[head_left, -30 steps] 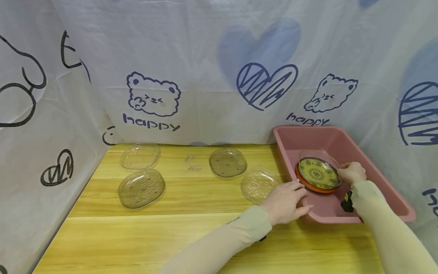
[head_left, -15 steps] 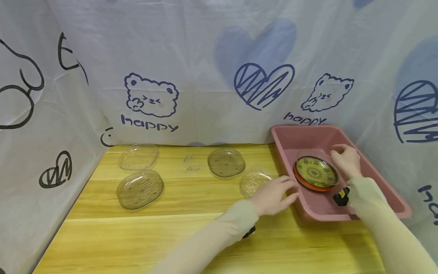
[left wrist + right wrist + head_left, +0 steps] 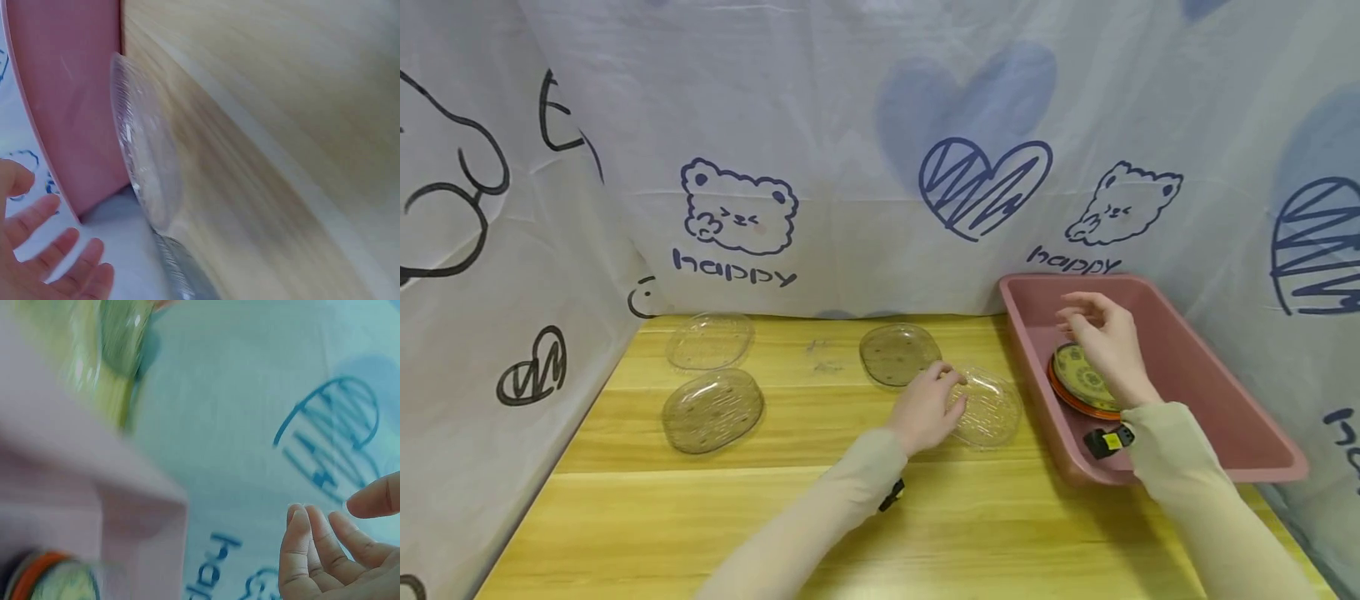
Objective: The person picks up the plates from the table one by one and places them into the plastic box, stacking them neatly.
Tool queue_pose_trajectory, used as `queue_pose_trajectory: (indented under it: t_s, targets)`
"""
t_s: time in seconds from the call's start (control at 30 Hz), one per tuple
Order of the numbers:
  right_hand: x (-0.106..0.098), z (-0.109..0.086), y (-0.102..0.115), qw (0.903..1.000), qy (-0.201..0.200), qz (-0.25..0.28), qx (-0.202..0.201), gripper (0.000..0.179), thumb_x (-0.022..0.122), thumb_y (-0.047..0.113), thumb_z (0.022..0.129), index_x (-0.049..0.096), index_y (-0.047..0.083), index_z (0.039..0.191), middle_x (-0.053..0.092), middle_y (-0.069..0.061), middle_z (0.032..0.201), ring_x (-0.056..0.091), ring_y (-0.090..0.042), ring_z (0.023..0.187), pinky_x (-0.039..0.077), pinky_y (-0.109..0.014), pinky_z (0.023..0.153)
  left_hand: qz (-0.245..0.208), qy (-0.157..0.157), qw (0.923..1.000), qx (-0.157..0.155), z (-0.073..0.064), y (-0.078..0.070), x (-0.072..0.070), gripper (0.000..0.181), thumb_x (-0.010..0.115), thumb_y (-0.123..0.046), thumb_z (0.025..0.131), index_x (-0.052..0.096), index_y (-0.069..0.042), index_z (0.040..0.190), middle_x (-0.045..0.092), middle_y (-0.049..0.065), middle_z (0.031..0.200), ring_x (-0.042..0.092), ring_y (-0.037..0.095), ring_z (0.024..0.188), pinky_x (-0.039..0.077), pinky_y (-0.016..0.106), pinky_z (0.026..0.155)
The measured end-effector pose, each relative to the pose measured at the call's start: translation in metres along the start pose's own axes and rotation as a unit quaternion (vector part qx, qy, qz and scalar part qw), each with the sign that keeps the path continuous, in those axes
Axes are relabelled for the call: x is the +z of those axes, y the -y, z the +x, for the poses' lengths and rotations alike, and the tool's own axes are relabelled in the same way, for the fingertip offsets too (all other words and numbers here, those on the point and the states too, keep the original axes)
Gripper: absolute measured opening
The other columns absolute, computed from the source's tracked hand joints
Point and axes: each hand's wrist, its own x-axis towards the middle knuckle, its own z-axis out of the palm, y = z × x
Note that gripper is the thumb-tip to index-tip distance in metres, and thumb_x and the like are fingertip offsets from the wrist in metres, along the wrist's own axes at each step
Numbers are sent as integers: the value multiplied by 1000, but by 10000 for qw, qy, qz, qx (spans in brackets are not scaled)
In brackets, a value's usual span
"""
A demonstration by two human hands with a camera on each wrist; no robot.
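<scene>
Found nothing gripped by either hand: observed thumb and fingers of the left hand [image 3: 922,408] spread and loosely bent, and thumb of the right hand [image 3: 1107,340] parted from its fingertips. Compared with one second ago, noted the right hand gone from the edge of the patterned yellow plate [image 3: 1077,372] and raised farther left; noted the left hand shifted from the rim of the pink tub [image 3: 1213,383] to the left edge of the clear plate [image 3: 992,408] on the wooden table [image 3: 760,525]. Seen apart from that plate in the left wrist view. Recorded both forearms extended forward, the left slanting rightward, the right slanting leftward across the tub's near rim. Located the patterned yellow plate inside the tub, above an orange plate [image 3: 1070,401], partly hidden by the right hand.
</scene>
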Motion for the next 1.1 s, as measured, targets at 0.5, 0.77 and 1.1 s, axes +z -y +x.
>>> queue_pose_trajectory:
  t_s: [0.5, 0.77, 1.1]
  targets:
    - [50, -35, 26, 9924, 415, 1157, -24, 31, 49, 4, 102, 58, -2, 131, 66, 10, 101, 65, 2, 89, 56, -15, 77, -26, 512, 9951, -851, -7, 27, 13, 36, 51, -32, 104, 62, -13, 133, 59, 11, 128, 63, 24, 101, 56, 37, 87]
    - [79, -48, 25, 9831, 696, 1661, 315, 29, 50, 4, 103, 57, -2, 130, 65, 0, 110, 65, -3, 93, 58, -22, 83, 37, 732, 9921, -1021, -8, 30, 12, 35, 51, -33, 105, 65, -13, 130, 58, 15, 137, 61, 32, 120, 54, 44, 102]
    - [102, -50, 15, 9766, 800, 1868, 703, 32, 48, 0, 101, 57, -3, 131, 60, -25, 125, 65, -3, 92, 58, -21, 83, 32, 696, 9924, -1018, -10, 36, 9, 29, 55, -29, 103, 72, -11, 118, 63, 12, 119, 63, 30, 106, 56, 43, 92]
